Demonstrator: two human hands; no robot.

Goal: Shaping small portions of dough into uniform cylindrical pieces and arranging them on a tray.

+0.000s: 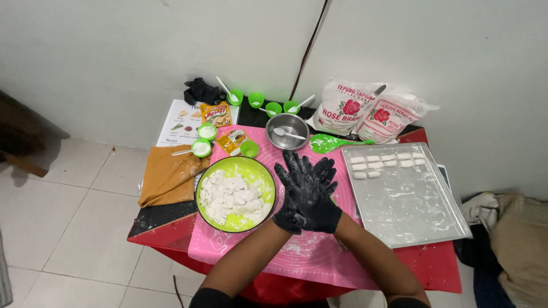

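Observation:
My left hand (291,175) and my right hand (319,201), both in black gloves dusted with flour, are pressed palm to palm with the fingers spread, above a pink mat (308,256). Whatever lies between the palms is hidden. Just left of the hands sits a green bowl (252,166) full of cut white dough pieces (231,197). To their right lies a floured metal tray (411,208), with several shaped white dough pieces (381,162) in rows at its far edge.
Behind the hands stand a small steel bowl (287,132) with a spoon, a green spatula (328,142), two flour bags (349,108), several small green cups (256,100), seasoning packets (216,114) and a printed sheet (174,125). A brown cloth (168,177) lies at the left. White walls are close behind.

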